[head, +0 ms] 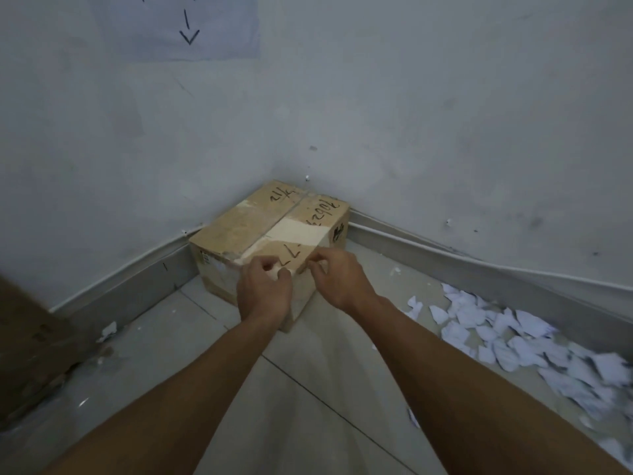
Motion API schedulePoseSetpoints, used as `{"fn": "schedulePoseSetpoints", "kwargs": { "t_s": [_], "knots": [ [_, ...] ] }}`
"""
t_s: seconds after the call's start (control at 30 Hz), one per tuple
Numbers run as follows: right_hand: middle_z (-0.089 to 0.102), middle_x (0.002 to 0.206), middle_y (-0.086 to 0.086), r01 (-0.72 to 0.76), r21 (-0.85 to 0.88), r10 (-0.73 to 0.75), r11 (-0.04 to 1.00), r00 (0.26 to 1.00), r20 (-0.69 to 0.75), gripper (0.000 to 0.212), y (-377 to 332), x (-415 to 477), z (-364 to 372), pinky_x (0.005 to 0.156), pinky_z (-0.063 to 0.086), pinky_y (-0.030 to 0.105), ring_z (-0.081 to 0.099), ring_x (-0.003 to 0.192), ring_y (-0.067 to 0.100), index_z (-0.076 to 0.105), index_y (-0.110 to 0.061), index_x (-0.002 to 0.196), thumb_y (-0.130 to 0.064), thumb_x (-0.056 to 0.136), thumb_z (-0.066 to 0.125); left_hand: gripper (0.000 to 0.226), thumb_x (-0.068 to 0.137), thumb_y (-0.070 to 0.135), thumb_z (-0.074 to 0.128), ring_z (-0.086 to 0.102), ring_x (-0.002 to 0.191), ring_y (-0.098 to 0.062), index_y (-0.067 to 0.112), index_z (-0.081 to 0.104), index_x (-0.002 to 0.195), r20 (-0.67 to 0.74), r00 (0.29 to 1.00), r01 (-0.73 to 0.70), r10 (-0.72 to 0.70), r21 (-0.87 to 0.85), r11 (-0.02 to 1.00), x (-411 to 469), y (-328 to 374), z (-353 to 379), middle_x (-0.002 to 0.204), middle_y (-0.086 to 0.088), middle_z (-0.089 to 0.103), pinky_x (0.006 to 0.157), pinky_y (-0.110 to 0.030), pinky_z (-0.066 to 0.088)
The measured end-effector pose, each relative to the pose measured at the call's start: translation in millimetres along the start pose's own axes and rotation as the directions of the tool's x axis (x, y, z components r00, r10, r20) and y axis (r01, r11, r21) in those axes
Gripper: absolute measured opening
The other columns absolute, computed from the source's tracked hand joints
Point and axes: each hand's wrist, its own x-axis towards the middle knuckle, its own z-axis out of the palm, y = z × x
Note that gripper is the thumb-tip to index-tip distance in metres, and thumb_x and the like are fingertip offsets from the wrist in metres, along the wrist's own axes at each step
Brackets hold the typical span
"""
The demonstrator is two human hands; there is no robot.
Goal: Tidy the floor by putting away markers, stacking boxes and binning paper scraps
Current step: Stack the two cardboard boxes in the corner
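Note:
A taped brown cardboard box (260,224) with black handwriting on its lid sits on the floor, pushed into the corner of two white walls. My left hand (263,289) rests on the box's near top corner with the fingers curled, pinching at the tape or flap edge. My right hand (337,277) is just beside it on the same near edge, fingers also curled against the lid. Many torn white paper scraps (513,337) lie along the right wall. No markers are in view.
A second, larger cardboard box (30,344) stands at the left edge against the wall. A few small scraps (108,330) lie near it. A paper sheet with a drawn arrow (188,29) hangs on the wall. Grey tiled floor (291,389) lies under my forearms.

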Motion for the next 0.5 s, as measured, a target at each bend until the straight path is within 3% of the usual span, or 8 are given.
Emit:
{"fn": "schedulePoseSetpoints", "kwargs": {
  "t_s": [0.07, 0.2, 0.5],
  "knots": [
    [0.073, 0.104, 0.004, -0.015, -0.047, 0.014, 0.999, 1.000, -0.009, 0.021, 9, -12, -17, 0.089, 0.051, 0.044, 0.064, 0.101, 0.026, 0.073, -0.015, 0.102, -0.024, 0.095, 0.054, 0.012, 0.093, 0.025, 0.058, 0.062, 0.099, -0.022, 0.024, 0.068, 0.100, 0.072, 0.993, -0.093, 0.093, -0.001, 0.996, -15, 13, 5, 0.111, 0.002, 0.066, 0.083, -0.036, 0.052],
    [0.075, 0.099, -0.001, -0.054, -0.051, 0.051, 0.997, 0.997, -0.065, 0.020, 33, -46, -55, 0.088, 0.052, 0.041, 0.067, 0.096, 0.021, 0.073, -0.017, 0.098, -0.025, 0.095, 0.055, 0.013, 0.094, 0.028, 0.058, 0.062, 0.092, -0.015, 0.024, 0.070, 0.097, 0.188, 0.960, -0.207, 0.206, -0.017, 0.978, -50, 39, 29, 0.102, 0.005, 0.069, 0.073, -0.027, 0.044],
    [0.075, 0.096, -0.002, -0.258, 0.009, 0.250, 0.966, 0.926, -0.284, 0.018, 101, -154, -145, 0.089, 0.054, 0.040, 0.067, 0.092, 0.016, 0.074, -0.014, 0.097, -0.019, 0.095, 0.056, 0.015, 0.093, 0.023, 0.058, 0.063, 0.090, -0.012, 0.024, 0.072, 0.095, 0.458, 0.781, -0.396, 0.425, -0.163, 0.904, -150, 94, 104, 0.101, 0.007, 0.070, 0.078, -0.025, 0.048]
  ]
}}
